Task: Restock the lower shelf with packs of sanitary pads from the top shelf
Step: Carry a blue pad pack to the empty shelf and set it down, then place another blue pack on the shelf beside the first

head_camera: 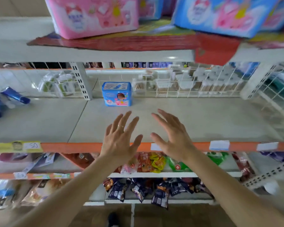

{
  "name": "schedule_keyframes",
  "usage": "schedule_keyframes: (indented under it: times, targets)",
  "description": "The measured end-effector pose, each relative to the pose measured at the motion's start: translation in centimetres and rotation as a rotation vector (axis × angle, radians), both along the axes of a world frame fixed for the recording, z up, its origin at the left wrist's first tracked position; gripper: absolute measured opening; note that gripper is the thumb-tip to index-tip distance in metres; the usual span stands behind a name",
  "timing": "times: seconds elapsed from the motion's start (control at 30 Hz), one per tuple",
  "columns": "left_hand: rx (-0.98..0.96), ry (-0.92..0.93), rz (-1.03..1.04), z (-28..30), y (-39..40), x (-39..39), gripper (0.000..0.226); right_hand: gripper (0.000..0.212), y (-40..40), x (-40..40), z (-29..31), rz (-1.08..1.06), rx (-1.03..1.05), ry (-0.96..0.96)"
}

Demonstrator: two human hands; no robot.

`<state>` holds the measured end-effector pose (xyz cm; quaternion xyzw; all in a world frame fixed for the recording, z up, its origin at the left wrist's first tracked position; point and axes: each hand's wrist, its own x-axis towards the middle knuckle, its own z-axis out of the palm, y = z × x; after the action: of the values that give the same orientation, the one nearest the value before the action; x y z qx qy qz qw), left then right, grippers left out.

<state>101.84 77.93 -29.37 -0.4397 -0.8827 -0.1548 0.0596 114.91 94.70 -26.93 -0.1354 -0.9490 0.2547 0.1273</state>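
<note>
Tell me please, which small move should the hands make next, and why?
Probably raise both hands to the top shelf and take the pink pack. The left hand and right hand are open and hold nothing, and the lower shelf carries only one small blue pack.

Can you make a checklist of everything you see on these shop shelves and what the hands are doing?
Surface: grey lower shelf, mostly bare, orange front edge.
Job's things: one small blue pack upright at the shelf's back; big pink pack and big blue pack on the top shelf.
Clutter: blue tubes lying at far left; snack packets on shelves below.
Hands: left hand and right hand open, fingers spread, holding nothing.
Cables: nothing seen.
Surroundings: white wire grid behind, boxed goods beyond it.
</note>
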Motion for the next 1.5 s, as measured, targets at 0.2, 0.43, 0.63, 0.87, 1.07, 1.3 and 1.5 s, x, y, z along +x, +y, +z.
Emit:
schedule_keyframes:
  times: [0.2,0.43,0.63,0.87,1.07,1.3,1.5]
  targets:
    - [0.082,0.037,0.094,2.2,0.1,7.7,0.071,0.070,0.6,6.1,2.5,-0.009,0.020,0.035]
    - [0.182,0.072,0.116,6.2,0.2,12.0,0.071,0.066,0.9,10.5,5.9,-0.058,0.027,0.134]
    - [0.200,0.049,0.049,6.6,0.0,13.9,0.071,0.060,0.3,13.8,6.7,-0.111,-0.037,0.173]
    - [0.263,0.072,-0.045,9.2,-1.5,14.4,0.073,0.068,-1.2,14.9,9.5,-0.184,0.056,0.288]
    - [0.321,0.080,-0.102,11.6,-3.7,14.4,0.075,0.069,-4.0,14.6,11.4,-0.198,0.070,0.348]
    - [0.427,0.075,-0.140,11.8,-6.0,15.5,0.070,0.068,-7.7,15.6,11.8,-0.215,0.112,0.391]
    - [0.428,0.105,-0.185,13.6,-6.9,15.4,0.070,0.078,-9.3,16.3,13.2,-0.237,0.187,0.418]
